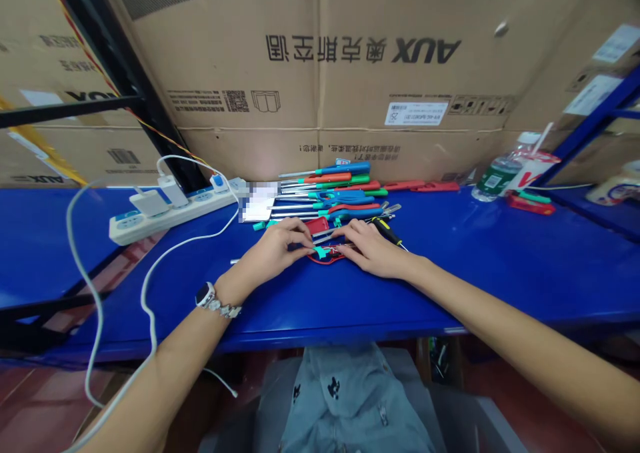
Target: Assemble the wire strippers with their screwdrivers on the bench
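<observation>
Casing [327, 261] in red lies on the blue tabletop [290, 299] close in front of you, between your two hands, with a teal piece [321, 252] at its left end. Your left hand [277, 246] bends inward, thumb and index fingertips close together right by the teal piece; whether they grip it, I cannot tell. Your right hand [377, 251] curls over the casing's right end, fingers bent; what it pinches, if anything, is too small to tell. Just beyond the casing sits a red shell [317, 225], and beside your right hand lies a yellow-and-black screwdriver [386, 231]. Farther back, you have a row of long-stemmed tools [350, 196] with coloured handles.
</observation>
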Tool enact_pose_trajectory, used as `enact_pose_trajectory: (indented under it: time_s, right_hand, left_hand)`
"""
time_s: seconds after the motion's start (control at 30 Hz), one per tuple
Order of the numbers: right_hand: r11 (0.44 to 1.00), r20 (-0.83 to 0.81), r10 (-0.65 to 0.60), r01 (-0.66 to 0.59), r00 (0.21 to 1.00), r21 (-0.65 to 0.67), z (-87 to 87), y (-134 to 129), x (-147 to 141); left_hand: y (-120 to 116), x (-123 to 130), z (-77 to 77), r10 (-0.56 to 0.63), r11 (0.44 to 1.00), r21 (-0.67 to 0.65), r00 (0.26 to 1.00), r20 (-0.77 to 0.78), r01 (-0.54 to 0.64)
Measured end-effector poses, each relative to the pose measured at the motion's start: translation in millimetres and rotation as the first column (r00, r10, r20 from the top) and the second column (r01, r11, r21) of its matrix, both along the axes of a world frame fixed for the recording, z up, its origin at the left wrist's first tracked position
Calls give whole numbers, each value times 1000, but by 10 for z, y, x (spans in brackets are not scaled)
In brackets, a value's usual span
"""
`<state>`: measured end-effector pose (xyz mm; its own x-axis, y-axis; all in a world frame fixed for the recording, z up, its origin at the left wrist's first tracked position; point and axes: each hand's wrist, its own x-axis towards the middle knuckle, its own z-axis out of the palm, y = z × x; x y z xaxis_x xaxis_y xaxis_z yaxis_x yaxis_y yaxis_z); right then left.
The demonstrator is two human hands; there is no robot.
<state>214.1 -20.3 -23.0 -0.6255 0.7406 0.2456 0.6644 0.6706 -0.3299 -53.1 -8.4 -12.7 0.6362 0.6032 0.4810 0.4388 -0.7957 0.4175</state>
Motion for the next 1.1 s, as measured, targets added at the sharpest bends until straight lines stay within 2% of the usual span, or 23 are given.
enact_pose_trajectory:
  time_s: [0.3,0.8,1.1]
  right_hand:
    - [999,20,28,-28,999,-24,-21,29,-1]
    - [998,-6,64,-64,998,-2,-30,48,7]
    - [996,-7,84,-85,996,-1,-6,43,12]
  left_hand:
    - [42,54,-15,-8,1000,-29,999,-46,6]
    - [73,109,-41,-19,958,-281,994,107,49]
    - [100,106,-6,-35,965,-257,998,48,46]
